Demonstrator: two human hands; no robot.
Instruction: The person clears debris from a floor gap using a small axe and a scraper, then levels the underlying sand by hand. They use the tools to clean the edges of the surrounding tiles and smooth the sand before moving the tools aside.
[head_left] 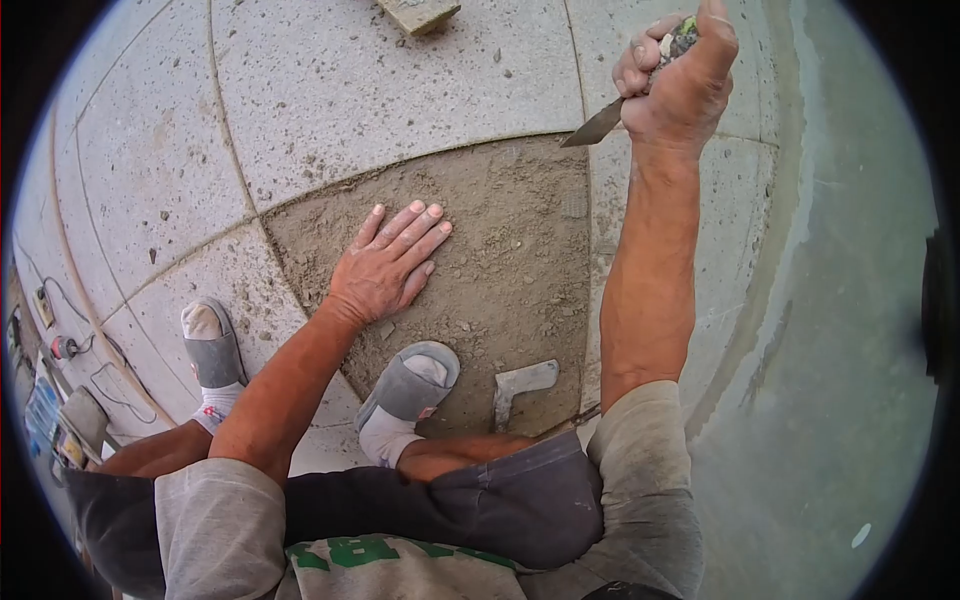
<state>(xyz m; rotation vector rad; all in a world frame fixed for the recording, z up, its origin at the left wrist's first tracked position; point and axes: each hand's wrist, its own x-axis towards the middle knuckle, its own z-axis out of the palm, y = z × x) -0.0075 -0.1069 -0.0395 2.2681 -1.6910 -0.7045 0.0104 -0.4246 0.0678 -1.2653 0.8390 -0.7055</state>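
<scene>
Nearest, a grey shirt bears green lettering, too cut off to read. Beyond are two sandals: one on the sandy patch, the other on a pale slab to the left. One L-shaped grey piece lies on the patch near its right edge. The left hand presses palm down on the patch, fingers slightly apart, thumb out. Bare sand reaches from it to the straight right edge; slabs border the left, far and right sides. The right hand grips one bladed tool, its tip by the far right corner; whether it touches is unclear. Farthest, one block sits on the slabs.
</scene>
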